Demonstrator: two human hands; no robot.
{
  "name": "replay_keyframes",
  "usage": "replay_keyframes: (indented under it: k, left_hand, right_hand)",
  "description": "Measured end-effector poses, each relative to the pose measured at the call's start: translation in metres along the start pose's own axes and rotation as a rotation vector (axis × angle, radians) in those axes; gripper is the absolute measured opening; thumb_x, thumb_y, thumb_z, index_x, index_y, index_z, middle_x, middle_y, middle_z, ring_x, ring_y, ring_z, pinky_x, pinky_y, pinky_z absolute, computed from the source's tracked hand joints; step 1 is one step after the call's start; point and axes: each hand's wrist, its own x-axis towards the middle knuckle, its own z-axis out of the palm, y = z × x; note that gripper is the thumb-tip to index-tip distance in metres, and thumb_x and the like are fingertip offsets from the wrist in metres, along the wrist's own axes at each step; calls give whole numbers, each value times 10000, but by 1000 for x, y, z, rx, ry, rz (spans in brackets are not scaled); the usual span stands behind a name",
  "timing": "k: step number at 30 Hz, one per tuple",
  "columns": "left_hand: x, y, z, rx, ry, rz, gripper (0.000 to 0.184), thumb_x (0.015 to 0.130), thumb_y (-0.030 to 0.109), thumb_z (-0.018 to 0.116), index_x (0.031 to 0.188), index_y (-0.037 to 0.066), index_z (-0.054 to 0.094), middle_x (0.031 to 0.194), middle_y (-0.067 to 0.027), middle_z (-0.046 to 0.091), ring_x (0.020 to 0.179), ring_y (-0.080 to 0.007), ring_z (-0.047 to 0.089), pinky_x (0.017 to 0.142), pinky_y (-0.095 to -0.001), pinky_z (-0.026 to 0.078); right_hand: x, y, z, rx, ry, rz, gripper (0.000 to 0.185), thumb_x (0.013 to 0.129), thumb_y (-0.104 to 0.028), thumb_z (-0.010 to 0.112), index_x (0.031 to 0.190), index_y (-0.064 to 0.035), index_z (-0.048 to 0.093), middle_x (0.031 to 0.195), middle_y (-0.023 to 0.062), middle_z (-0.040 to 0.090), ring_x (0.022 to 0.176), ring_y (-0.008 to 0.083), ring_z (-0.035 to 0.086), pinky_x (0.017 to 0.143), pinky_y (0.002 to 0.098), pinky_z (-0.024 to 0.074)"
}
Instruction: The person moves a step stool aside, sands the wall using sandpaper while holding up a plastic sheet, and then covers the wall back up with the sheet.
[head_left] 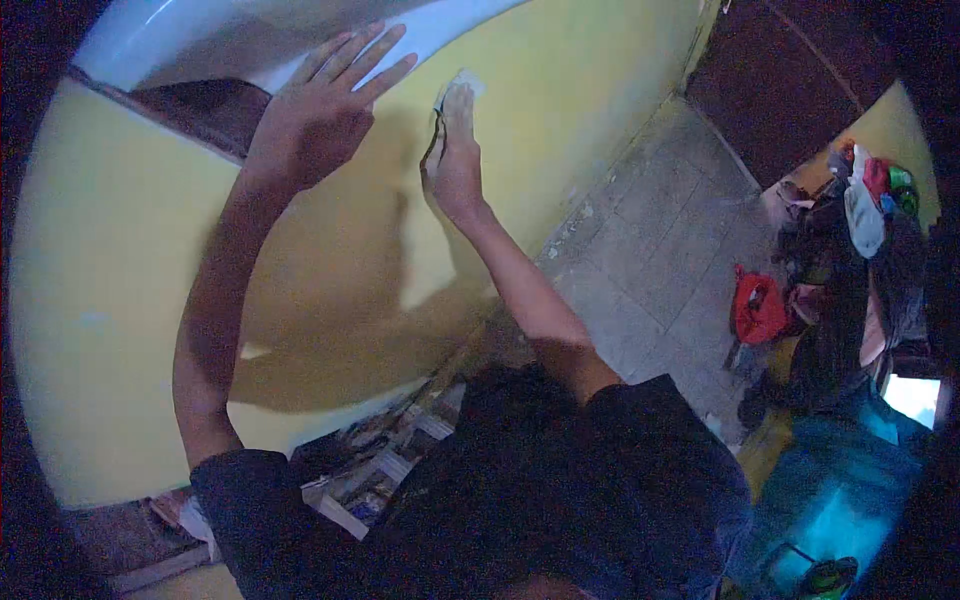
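My left hand (315, 125) is raised at the upper left with its fingers spread. It lies over the lower edge of a white, smooth, curved-looking surface (440, 30), next to the yellow wall (560, 80); I cannot tell how firmly it touches. My right hand (458, 165) is against the yellow wall, fingers extended and close together. Under its fingertips a thin whitish piece (466, 80) shows, pressed to the wall; its kind is unclear. A dark line runs along the thumb side of this hand. Shadows of both arms fall on the wall.
Grey floor tiles (650, 220) run along the wall's foot. A brown door-like panel (775, 85) stands at the upper right. Piled clothes (865, 210), a red bag (760, 308) and a teal surface (830, 500) are at the right. Cluttered slatted items (390, 465) lie below my left arm.
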Motion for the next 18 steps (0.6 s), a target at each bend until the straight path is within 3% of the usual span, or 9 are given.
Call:
replay_keyframes:
  k: [4,5,6,10,12,13,16,17,18]
  left_hand:
    - [5,3,-4,37,-11,-23,621,805,68,533,1399,163,380,1492,-65,307,1375,-222,289,1144,-414,229]
    - [7,4,-5,29,-19,-28,621,806,58,528,1400,164,380,1494,-61,304,1376,-223,288,1142,-412,233]
    - [5,7,-5,23,-21,-41,621,807,49,522,1400,165,379,1496,-57,302,1376,-225,288,1141,-411,238]
    - [-5,14,-4,104,-66,-66,607,822,77,522,1404,166,376,1494,-47,307,1376,-224,287,1136,-406,243]
    - [-18,23,-2,200,-62,-104,593,845,142,512,1416,153,355,1493,-28,310,1378,-210,284,1129,-397,249]
    - [-23,32,-6,201,-53,-98,593,845,142,512,1416,153,355,1493,-28,310,1378,-210,284,1129,-397,249]
    - [-38,47,-17,418,-214,-183,585,881,227,503,1428,132,321,1504,-14,289,1380,-193,279,1125,-389,248]
    - [-43,48,-16,385,-211,-219,581,898,256,495,1433,126,307,1509,-9,278,1383,-188,274,1125,-387,244]
    - [-47,47,-16,349,-208,-262,580,916,285,486,1437,120,292,1515,-3,267,1385,-183,269,1126,-385,240]
  right_hand:
    - [-6,-14,1,387,-273,110,479,951,-50,357,1410,52,267,1501,248,190,1416,332,149,1159,413,118]
    - [5,-3,-7,44,-174,-169,476,989,-117,329,1431,34,238,1518,212,176,1419,312,143,1161,388,108]
    - [-2,-2,-7,42,-177,-174,476,989,-117,329,1431,34,238,1518,212,176,1419,312,143,1161,388,108]
    - [-11,-15,-3,544,-154,106,505,1018,-221,275,1460,6,182,1540,155,143,1425,275,123,1163,360,79]
    - [-7,13,-5,759,-93,128,502,959,19,357,1443,14,223,1534,168,160,1412,275,172,1149,346,137]
    - [-8,21,-7,753,-85,123,502,959,19,357,1443,14,223,1534,168,160,1412,275,172,1149,346,137]
    - [-17,20,-8,-60,-237,-175,499,960,5,331,1448,2,224,1535,151,169,1410,257,186,1146,351,163]
    - [-14,22,-11,-54,-230,-165,499,960,5,331,1448,2,224,1535,151,169,1410,257,186,1146,351,163]
    - [-9,24,-16,260,-228,51,509,953,12,319,1452,-7,220,1536,154,163,1414,268,174,1152,366,151]
